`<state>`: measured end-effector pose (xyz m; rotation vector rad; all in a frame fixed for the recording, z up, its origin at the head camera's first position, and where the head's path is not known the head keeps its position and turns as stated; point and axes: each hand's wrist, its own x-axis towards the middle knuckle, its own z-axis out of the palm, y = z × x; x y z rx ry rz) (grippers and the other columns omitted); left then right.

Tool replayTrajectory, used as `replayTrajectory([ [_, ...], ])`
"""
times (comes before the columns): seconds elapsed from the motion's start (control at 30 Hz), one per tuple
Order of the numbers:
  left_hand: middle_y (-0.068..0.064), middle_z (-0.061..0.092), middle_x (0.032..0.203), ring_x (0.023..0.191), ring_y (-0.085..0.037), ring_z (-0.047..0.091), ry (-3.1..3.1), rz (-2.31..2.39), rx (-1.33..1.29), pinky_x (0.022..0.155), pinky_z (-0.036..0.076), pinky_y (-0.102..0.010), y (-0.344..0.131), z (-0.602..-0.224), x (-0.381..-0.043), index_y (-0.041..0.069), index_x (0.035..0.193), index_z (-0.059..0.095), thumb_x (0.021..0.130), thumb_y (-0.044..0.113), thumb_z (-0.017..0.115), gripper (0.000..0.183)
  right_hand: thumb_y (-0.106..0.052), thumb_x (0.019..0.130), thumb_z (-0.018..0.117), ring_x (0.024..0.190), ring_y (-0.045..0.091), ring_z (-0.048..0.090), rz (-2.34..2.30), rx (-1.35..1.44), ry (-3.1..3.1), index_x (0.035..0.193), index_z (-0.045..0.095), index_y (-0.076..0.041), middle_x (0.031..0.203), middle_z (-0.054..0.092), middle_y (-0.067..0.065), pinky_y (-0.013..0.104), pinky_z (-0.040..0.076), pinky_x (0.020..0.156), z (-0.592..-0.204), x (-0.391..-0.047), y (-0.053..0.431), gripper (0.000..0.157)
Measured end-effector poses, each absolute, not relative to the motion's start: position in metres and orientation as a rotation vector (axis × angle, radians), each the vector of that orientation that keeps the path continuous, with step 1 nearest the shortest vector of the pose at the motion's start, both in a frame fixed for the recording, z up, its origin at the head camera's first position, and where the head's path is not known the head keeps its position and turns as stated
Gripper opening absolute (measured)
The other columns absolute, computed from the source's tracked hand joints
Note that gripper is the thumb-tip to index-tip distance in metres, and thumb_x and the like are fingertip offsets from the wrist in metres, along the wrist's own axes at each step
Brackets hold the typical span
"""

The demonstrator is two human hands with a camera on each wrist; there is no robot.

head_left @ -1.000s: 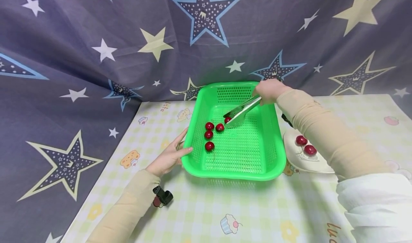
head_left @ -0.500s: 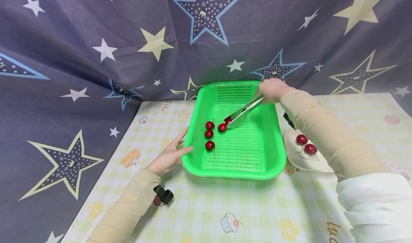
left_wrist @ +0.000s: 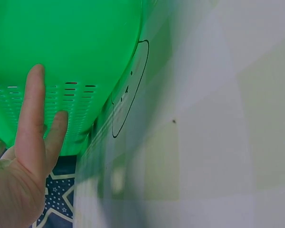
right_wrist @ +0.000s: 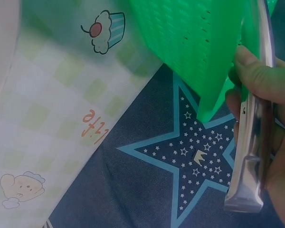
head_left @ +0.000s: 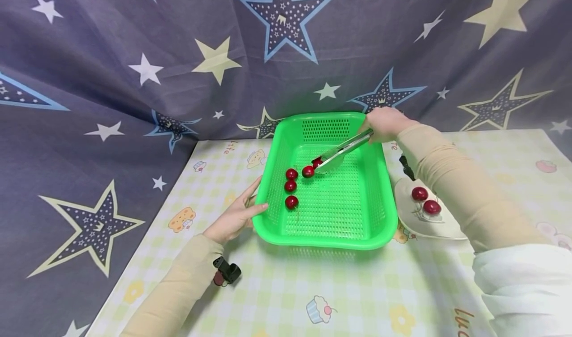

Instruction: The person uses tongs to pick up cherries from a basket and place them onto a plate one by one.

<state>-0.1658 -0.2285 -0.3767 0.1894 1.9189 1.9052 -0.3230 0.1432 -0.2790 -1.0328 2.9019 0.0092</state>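
Observation:
My right hand (head_left: 388,122) grips metal tongs (head_left: 346,149), angled down into a green plastic basket (head_left: 391,213). At the tongs' tips is a red cherry (head_left: 317,163), partly covered by them. A second cherry (head_left: 308,171) sits right beside the lower tip. Further left in the basket, a cherry (head_left: 291,174) and several others form a loose column. My left hand (head_left: 232,220) lies against the basket's left side; in the left wrist view its straight fingers (left_wrist: 34,118) touch the outer wall. The right wrist view shows the tongs' hinged end (right_wrist: 244,199) beyond the palm.
To the right of the basket, a whitish plate (head_left: 413,223) holds two cherries (head_left: 431,207) with stems, partly behind my right forearm. A checked cloth (head_left: 268,297) covers the table. A dark star-patterned curtain (head_left: 313,89) hangs close behind the basket.
My right hand and the tongs have shifted slightly right and up. The cherry beside the lower tip has moved a little the same way. My left hand stays in place.

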Motion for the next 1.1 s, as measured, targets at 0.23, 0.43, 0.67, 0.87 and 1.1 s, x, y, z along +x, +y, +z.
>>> replayTrajectory([
  [0.23,-0.025,0.022,0.152,0.096,-0.019,0.066,1.925,1.903,0.185,0.079,0.06,-0.041,-0.228,-0.376,-0.164,0.031,0.153,0.001,0.094,0.008,0.053,0.082,-0.009,0.071,0.079,0.084,0.029,0.066,0.002,-1.023,2.895,0.106,0.073,-0.01,0.103,0.071,0.013,0.046,0.057,0.075,-0.283,-0.321,0.142,0.035],
  [0.43,-0.025,0.021,0.153,0.097,-0.019,0.065,1.925,1.902,0.176,0.079,0.06,-0.042,-0.227,-0.375,-0.164,0.03,0.153,0.001,0.093,0.009,0.054,0.083,-0.01,0.071,0.079,0.088,0.032,0.066,0.031,-1.012,2.885,0.109,0.072,-0.01,0.107,0.07,0.015,0.049,0.056,0.079,-0.281,-0.321,0.14,0.039],
  [0.67,-0.025,0.021,0.153,0.097,-0.019,0.065,1.925,1.903,0.171,0.08,0.059,-0.041,-0.227,-0.373,-0.163,0.029,0.153,0.001,0.093,0.008,0.054,0.083,-0.01,0.07,0.08,0.091,0.032,0.065,0.054,-1.016,2.872,0.108,0.072,-0.01,0.108,0.069,0.015,0.049,0.056,0.081,-0.28,-0.321,0.142,0.038],
  [0.87,-0.025,0.02,0.153,0.096,-0.018,0.065,1.922,1.907,0.163,0.08,0.059,-0.04,-0.227,-0.374,-0.163,0.029,0.153,0.001,0.093,0.008,0.054,0.083,-0.01,0.069,0.08,0.09,0.033,0.065,0.077,-1.055,2.874,0.107,0.072,-0.009,0.104,0.07,0.015,0.049,0.055,0.083,-0.277,-0.321,0.144,0.038],
  [1.1,-0.025,0.02,0.153,0.095,-0.018,0.066,1.925,1.903,0.172,0.079,0.06,-0.04,-0.227,-0.374,-0.163,0.029,0.153,0.0,0.093,0.008,0.053,0.083,-0.011,0.071,0.079,0.089,0.031,0.066,-0.006,-1.08,2.864,0.108,0.072,-0.007,0.103,0.071,0.014,0.048,0.055,0.085,-0.271,-0.321,0.148,0.038],
])
